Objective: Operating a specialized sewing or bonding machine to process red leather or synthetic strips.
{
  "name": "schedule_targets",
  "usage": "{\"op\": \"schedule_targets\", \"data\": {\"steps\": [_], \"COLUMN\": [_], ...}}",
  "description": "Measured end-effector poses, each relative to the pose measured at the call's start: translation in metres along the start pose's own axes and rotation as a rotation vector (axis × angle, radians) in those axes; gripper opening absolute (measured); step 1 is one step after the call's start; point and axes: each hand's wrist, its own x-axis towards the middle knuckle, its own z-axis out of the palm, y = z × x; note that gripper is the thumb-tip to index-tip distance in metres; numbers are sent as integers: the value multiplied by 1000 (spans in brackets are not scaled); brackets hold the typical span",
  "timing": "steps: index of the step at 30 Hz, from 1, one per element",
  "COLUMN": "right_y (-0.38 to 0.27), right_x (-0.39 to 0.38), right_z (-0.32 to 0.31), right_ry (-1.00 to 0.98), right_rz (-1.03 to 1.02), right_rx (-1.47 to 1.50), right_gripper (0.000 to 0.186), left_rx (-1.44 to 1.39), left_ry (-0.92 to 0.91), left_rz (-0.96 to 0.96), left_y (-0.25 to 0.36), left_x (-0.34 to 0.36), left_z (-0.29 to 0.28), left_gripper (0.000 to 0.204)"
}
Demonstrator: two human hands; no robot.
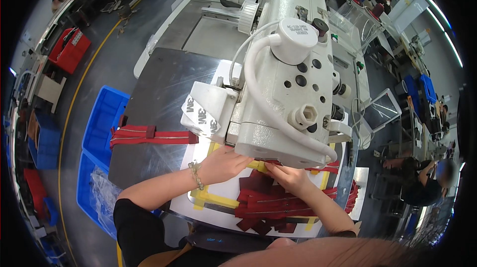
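My left hand point(226, 165) reaches under the front of a white industrial sewing machine point(283, 137). Its fingers are bent and pressed together, the tips partly hidden by the machine head. Beside it, my right hand point(289, 177) pinches the edge of a red zipper strip point(267, 162) below the head. The needle area is hidden from this view. In front of my hands lies a pile of red zippers point(276, 204) with dark red fabric tabs, on a white plate marked with yellow tape point(218, 198). More red zippers point(151, 135) stretch off the left side of the machine table.
Blue bins point(99, 142) stand at the left, one with clear plastic in it. A metal table plate point(149, 103) spreads left of the head. A tilted screen point(381, 110) is at the right. Another person point(422, 182) sits farther right. A red crate point(69, 50) stands far left.
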Motion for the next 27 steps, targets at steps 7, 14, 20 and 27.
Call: {"op": "schedule_targets", "data": {"steps": [7,14,20,27], "right_y": [-2,-5,-12,-34], "right_x": [0,1,2,13], "right_z": [-1,2,2,1], "right_ry": [-12,11,6,-58], "right_rz": [24,30,75,246], "right_rx": [12,7,-43,-81], "right_gripper": [29,28,30,44], "left_rx": [142,62,-69,-93], "left_ry": [35,6,-46,-195], "left_rz": [31,5,-14,-83], "left_y": [7,4,1,2], "left_x": [7,6,7,8], "left_z": [-8,-6,-3,-5], "left_gripper": [29,36,38,37]}}
